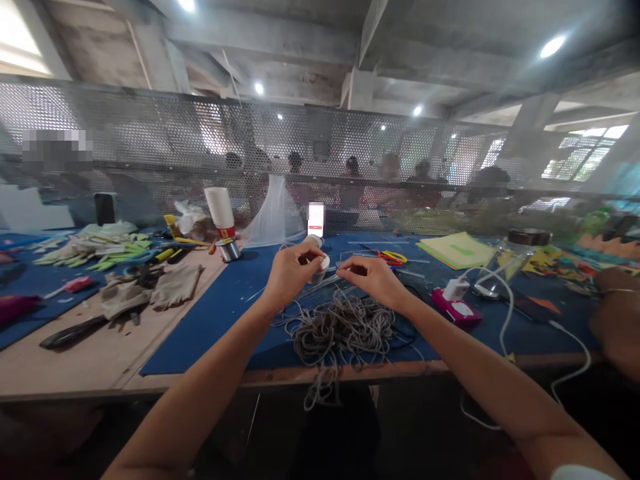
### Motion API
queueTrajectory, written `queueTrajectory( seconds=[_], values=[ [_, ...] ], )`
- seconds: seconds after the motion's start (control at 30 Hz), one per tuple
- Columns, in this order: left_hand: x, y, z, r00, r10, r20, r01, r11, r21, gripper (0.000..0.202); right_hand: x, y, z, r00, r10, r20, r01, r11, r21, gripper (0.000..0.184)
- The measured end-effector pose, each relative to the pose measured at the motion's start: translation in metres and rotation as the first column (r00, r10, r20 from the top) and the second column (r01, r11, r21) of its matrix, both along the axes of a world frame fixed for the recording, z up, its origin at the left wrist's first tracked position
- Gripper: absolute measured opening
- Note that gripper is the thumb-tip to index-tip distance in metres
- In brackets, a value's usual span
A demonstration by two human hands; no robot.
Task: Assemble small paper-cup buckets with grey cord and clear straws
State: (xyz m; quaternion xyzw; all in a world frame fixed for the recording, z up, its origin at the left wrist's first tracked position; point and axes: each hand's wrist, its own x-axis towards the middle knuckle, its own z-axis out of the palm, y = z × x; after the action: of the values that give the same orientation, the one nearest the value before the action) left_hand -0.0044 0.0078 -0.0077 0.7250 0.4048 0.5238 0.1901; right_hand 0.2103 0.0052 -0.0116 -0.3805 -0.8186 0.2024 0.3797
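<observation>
My left hand is closed around a small white-topped cylinder, thumb and fingers pinching its side. To its right, my right hand is held in a pinch with thumb and fingertips together. Whatever may be between those fingertips is too fine to make out. Below both hands lies a tangled heap of grey cord on the blue mat. Loops of the cord hang over the table's front edge. Thin clear strands lie on the mat beneath the hands.
Behind my hands stands a lit phone. Scissors with red and yellow handles, yellow sheets, a glass jar and a magenta power block are rightward. Stacked paper cups and gloves are left. Another person's arm rests far right.
</observation>
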Motion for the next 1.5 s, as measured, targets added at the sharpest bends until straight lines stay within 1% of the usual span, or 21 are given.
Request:
queueTrajectory(
  seconds=[0.1, 0.17, 0.27, 0.37, 0.43, 0.47, 0.53, 0.57, 0.6, 0.67, 0.73, 0.8, 0.87, 0.93, 1.0, 1.07, 1.1, 1.17, 1.23, 1.37, 1.5],
  values=[
    [-0.001, 0.0, -0.003, 0.969, 0.159, -0.191, -0.13, 0.979, 0.158, 0.013, 0.001, -0.012, 0.012, 0.979, -0.1, 0.176, 0.066, 0.979, 0.191, 0.017],
    [-0.001, -0.001, -0.004, 0.935, 0.207, -0.287, -0.141, 0.962, 0.235, 0.014, 0.001, -0.017, 0.023, 0.955, -0.144, 0.259, 0.073, 0.961, 0.266, 0.017],
    [0.0, -0.004, -0.003, 0.904, 0.196, -0.38, -0.077, 0.949, 0.306, 0.014, 0.002, -0.019, 0.04, 0.919, -0.206, 0.336, 0.096, 0.944, 0.317, 0.017],
    [0.0, -0.005, -0.002, 0.905, 0.138, -0.403, -0.011, 0.953, 0.301, 0.014, 0.006, -0.01, 0.053, 0.902, -0.242, 0.357, 0.126, 0.939, 0.319, 0.017],
    [-0.001, -0.006, 0.0, 0.925, 0.059, -0.376, 0.034, 0.972, 0.235, 0.013, 0.01, 0.002, 0.059, 0.904, -0.229, 0.36, 0.133, 0.953, 0.272, 0.018],
    [-0.002, -0.006, 0.001, 0.937, 0.0, -0.349, 0.068, 0.981, 0.183, 0.013, 0.012, 0.009, 0.062, 0.91, -0.218, 0.353, 0.138, 0.961, 0.238, 0.018],
    [-0.004, -0.007, 0.003, 0.953, -0.136, -0.272, 0.16, 0.985, 0.068, 0.014, 0.018, 0.022, 0.063, 0.932, -0.121, 0.341, 0.096, 0.991, 0.091, 0.02],
    [-0.005, -0.007, 0.004, 0.953, -0.201, -0.227, 0.21, 0.978, 0.017, 0.014, 0.021, 0.028, 0.063, 0.946, -0.034, 0.321, 0.039, 0.999, -0.011, 0.022],
    [-0.006, -0.007, 0.005, 0.95, -0.257, -0.179, 0.256, 0.966, -0.03, 0.015, 0.024, 0.033, 0.062, 0.956, 0.064, 0.285, -0.033, 0.993, -0.113, 0.023],
    [-0.007, -0.007, 0.008, 0.938, -0.338, -0.079, 0.329, 0.938, -0.105, 0.014, 0.027, 0.038, 0.057, 0.96, 0.203, 0.192, -0.144, 0.948, -0.282, 0.026],
    [-0.007, -0.006, 0.01, 0.927, -0.375, 0.009, 0.372, 0.914, -0.16, 0.013, 0.027, 0.038, 0.048, 0.966, 0.238, 0.104, -0.184, 0.909, -0.373, 0.03],
    [-0.007, -0.006, 0.01, 0.926, -0.371, 0.069, 0.377, 0.907, -0.189, 0.014, 0.023, 0.032, 0.037, 0.97, 0.238, 0.046, -0.202, 0.898, -0.391, 0.032],
    [-0.005, -0.005, 0.009, 0.936, -0.336, 0.108, 0.351, 0.915, -0.198, 0.014, 0.016, 0.023, 0.025, 0.976, 0.216, 0.003, -0.201, 0.917, -0.344, 0.031],
    [-0.003, -0.003, 0.007, 0.948, -0.287, 0.139, 0.309, 0.932, -0.19, 0.014, 0.008, 0.013, 0.014, 0.987, 0.154, -0.05, -0.161, 0.956, -0.246, 0.028],
    [-0.001, -0.001, 0.004, 0.963, -0.227, 0.143, 0.248, 0.956, -0.155, 0.013, 0.002, 0.003, 0.008, 0.994, 0.105, -0.023, -0.108, 0.982, -0.158, 0.026],
    [0.0, -0.001, 0.001, 0.986, -0.145, 0.077, 0.151, 0.986, -0.077, 0.012, 0.0, -0.007, 0.007, 0.998, 0.036, 0.053, -0.034, 0.999, -0.036, 0.024],
    [0.0, -0.001, 0.0, 0.995, -0.095, 0.018, 0.095, 0.995, -0.023, 0.012, -0.001, -0.011, 0.009, 0.995, -0.002, 0.105, -0.001, 1.0, 0.03, 0.022],
    [0.0, -0.003, -0.001, 0.993, 0.009, -0.119, 0.001, 0.996, 0.087, 0.014, 0.0, -0.019, 0.017, 0.974, -0.074, 0.216, 0.042, 0.988, 0.147, 0.019],
    [-0.001, -0.004, -0.002, 0.969, 0.079, -0.236, -0.041, 0.986, 0.163, 0.015, 0.002, -0.025, 0.028, 0.941, -0.145, 0.306, 0.076, 0.971, 0.226, 0.019],
    [-0.001, -0.005, -0.002, 0.922, 0.121, -0.368, -0.023, 0.965, 0.26, 0.015, 0.004, -0.027, 0.05, 0.894, -0.231, 0.384, 0.112, 0.945, 0.307, 0.018],
    [-0.001, -0.005, -0.002, 0.901, 0.121, -0.417, 0.025, 0.945, 0.327, 0.016, 0.006, -0.012, 0.063, 0.885, -0.26, 0.386, 0.131, 0.935, 0.331, 0.017]
  ],
)
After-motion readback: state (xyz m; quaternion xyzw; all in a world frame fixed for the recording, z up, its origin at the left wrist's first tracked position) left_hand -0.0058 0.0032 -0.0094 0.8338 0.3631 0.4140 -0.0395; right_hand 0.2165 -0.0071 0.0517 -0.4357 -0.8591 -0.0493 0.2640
